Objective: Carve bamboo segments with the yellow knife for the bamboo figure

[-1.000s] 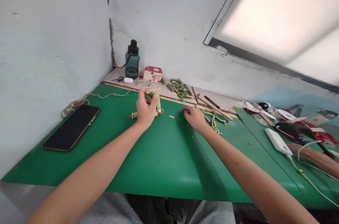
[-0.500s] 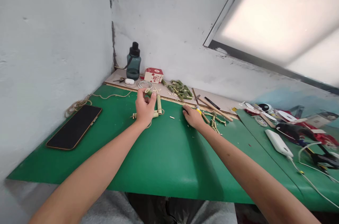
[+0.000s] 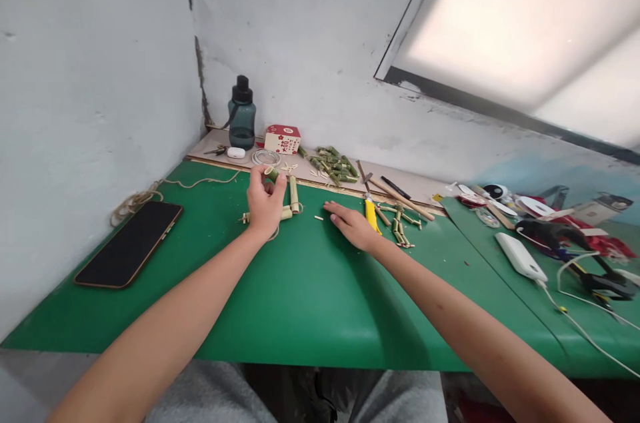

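"Since I'm watching from afar, what has the left hand (image 3: 265,204)?"

"I see its thumb and fingers closed round a short bamboo tube (image 3: 271,174), near another bamboo tube (image 3: 293,194) on the green mat (image 3: 300,303)"

"And the right hand (image 3: 350,224)?"

"Palm down, fingers extended, near a small pale stick (image 3: 319,218); I can't tell if they touch the mat. A yellow-handled tool (image 3: 371,215) lies just beside that hand, toward some linked bamboo pieces (image 3: 399,226)"
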Demonstrator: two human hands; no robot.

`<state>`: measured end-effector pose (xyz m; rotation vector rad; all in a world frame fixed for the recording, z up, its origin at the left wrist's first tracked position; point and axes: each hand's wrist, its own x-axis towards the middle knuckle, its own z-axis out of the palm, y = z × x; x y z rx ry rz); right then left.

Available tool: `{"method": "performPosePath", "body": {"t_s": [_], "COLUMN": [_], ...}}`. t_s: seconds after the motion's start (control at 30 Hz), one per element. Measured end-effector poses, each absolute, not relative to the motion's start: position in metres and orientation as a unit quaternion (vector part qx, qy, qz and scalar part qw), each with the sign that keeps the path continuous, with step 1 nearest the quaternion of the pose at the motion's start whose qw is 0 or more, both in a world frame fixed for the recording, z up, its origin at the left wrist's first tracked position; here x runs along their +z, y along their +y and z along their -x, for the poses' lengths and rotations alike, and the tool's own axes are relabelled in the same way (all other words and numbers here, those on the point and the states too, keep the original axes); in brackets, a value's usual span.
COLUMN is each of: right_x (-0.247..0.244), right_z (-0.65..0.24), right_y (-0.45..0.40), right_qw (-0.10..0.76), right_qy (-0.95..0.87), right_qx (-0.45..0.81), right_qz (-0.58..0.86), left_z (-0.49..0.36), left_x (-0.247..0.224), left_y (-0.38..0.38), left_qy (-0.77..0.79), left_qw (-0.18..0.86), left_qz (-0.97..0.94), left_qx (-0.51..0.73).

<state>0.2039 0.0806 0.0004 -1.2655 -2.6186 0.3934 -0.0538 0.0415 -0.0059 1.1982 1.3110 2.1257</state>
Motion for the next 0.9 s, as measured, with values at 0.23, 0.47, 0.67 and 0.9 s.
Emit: {"method": "performPosePath", "body": {"t_s": [0.23, 0.47, 0.67, 0.9], "right_x": [0.007, 0.003, -0.019, -0.004], "right_z": [-0.238, -0.267, -0.266, -0.222], "right_y": [0.025, 0.001, 0.006, -0.056], "right_qw": [0.058, 0.141, 0.093, 0.061], "right_qy": [-0.908, -0.862, -0.885, -0.922], "right_qx": [0.205, 0.211, 0.157, 0.222], "right_qz": [0.361, 0.439, 0.429, 0.310], "left_z": [0.056, 0.057, 0.060, 0.050], "left_x": [-0.005, -0.004, -0.004, -0.011], "left_y": [0.043, 0.042, 0.043, 0.039], "left_qy": [0.463, 0.460, 0.470, 0.482], "left_qw": [0.176, 0.174, 0.156, 0.177], "left_qz": [-0.413, -0.424, -0.429, -0.445], "left_qx": [0.765, 0.761, 0.755, 0.734]}}
